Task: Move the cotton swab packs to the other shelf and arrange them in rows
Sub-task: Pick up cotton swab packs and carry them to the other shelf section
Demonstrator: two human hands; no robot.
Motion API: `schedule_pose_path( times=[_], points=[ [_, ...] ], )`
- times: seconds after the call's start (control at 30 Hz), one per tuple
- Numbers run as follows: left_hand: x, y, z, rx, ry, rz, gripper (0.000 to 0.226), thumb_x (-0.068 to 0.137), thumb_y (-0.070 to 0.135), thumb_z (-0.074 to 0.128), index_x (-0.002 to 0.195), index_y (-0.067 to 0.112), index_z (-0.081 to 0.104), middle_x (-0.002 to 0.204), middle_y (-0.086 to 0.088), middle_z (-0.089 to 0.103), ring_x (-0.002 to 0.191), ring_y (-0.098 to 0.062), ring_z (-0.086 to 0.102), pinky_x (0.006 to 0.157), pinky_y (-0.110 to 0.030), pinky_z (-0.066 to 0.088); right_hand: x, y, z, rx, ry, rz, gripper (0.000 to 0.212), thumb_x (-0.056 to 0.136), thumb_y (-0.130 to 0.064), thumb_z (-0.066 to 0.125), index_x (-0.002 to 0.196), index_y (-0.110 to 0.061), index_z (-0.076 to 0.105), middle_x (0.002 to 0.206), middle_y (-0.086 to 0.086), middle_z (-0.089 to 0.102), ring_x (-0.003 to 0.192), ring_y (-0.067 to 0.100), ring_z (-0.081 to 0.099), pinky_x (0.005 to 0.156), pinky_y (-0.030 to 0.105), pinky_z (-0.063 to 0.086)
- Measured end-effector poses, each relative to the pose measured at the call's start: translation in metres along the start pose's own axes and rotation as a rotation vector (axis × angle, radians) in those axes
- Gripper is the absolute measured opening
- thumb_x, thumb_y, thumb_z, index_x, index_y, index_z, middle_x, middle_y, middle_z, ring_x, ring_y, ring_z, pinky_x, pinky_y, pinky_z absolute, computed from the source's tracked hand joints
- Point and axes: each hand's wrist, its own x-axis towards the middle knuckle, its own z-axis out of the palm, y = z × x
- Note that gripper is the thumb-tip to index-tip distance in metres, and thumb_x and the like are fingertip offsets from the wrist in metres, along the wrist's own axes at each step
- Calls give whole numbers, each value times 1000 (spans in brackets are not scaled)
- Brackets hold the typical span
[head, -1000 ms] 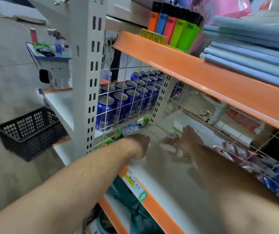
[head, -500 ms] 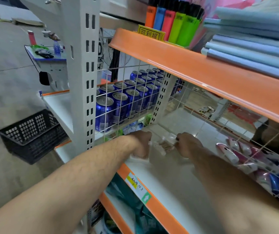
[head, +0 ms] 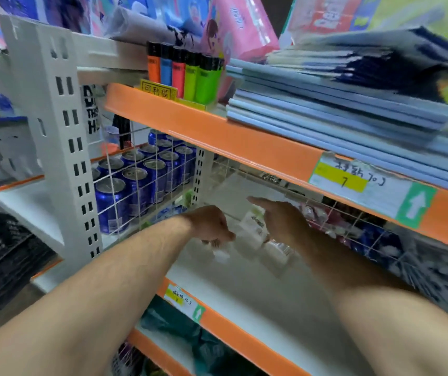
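Reaching onto the white shelf (head: 244, 289), in among cotton swab packs (head: 252, 232) lying blurred between both hands. Curling the left hand (head: 212, 223) tight, pinching one pack at its lower edge. Stretching one finger of the right hand (head: 279, 221) toward the back; cannot tell through the blur whether gripping anything. Working just right of a wire grid (head: 136, 185) and blue cans (head: 111, 202), below lighters (head: 184, 74) and notebooks (head: 339, 115).
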Motion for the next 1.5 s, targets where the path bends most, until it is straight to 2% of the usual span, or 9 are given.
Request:
schedule_pose_path(
  times=[0.1, 0.2, 0.33, 0.53, 0.8, 0.93, 1.07, 1.33, 1.5],
  points=[
    [-2, 13, 0, 82, -165, 14, 42, 73, 40, 80, 99, 8, 71, 91, -2, 74, 84, -18, 71, 75, -31, 54, -15, 10, -3, 15, 4, 74, 61, 88, -1, 42, 130, -44, 55, 117, 5, 67, 86, 21, 67, 62, 23, 41],
    [-1, 16, 6, 112, -103, 10, 56, 72, 22, 78, 124, 8, 60, 119, -9, 65, 102, -22, 66, 68, -25, 51, -28, 15, -7, -1, -1, 136, 43, 88, -5, 45, 112, -35, 63, 110, 8, 67, 93, 25, 66, 71, 27, 47],
    [-1, 15, 8, -77, -14, 31, 17, 88, 31, 64, 96, 16, 67, 84, -1, 70, 78, -19, 70, 64, -28, 56, -42, 11, -8, 29, 27, 162, 17, 89, -15, 52, 88, -26, 65, 96, 3, 70, 89, 24, 65, 71, 28, 47],
    [-3, 5, 5, -295, -17, -42, 26, 92, 23, 64, 115, 10, 64, 112, -8, 66, 101, -23, 63, 83, -34, 57, -47, -3, -3, 129, -6, 190, 21, 80, -8, 54, 77, -27, 58, 81, -5, 66, 80, 21, 64, 69, 30, 51],
    [-8, 1, 2, -469, -14, 8, 11, 86, 11, 69, 93, 13, 61, 96, -10, 68, 89, -25, 66, 81, -40, 59, -58, -11, -3, 156, -9, 195, 30, 79, -5, 54, 71, -34, 51, 81, -7, 60, 81, 17, 61, 68, 36, 52],
    [-3, 22, 18, -423, -33, 85, 13, 85, 20, 71, 80, 13, 61, 64, -3, 56, 59, -18, 50, 55, -25, 41, -83, -3, -10, 197, -32, 291, 39, 82, -8, 58, 94, -42, 43, 97, -8, 57, 80, 19, 60, 62, 39, 50],
    [3, 58, 40, -544, -81, 142, 34, 77, -5, 70, 101, 17, 63, 87, -5, 68, 79, -23, 67, 60, -32, 58, -129, 19, -25, 312, -47, 459, 72, 89, 2, 51, 143, -42, 33, 114, -13, 55, 77, 9, 64, 47, 24, 47],
    [-10, 199, 105, -473, -186, 322, 22, 80, -2, 74, 94, 12, 65, 96, -7, 67, 82, -23, 69, 62, -34, 61, -266, 84, -66, 182, -52, 727, 56, 90, -5, 55, 141, -26, 48, 143, -3, 51, 125, 19, 53, 86, 21, 43],
    [-39, 309, 177, -353, -260, 474, 27, 83, -7, 65, 104, 10, 62, 106, -12, 64, 90, -25, 64, 71, -40, 61, -383, 123, -93, -6, -101, 853, 40, 89, -18, 56, 129, -13, 58, 127, 7, 61, 105, 27, 61, 76, 29, 52]
  ],
)
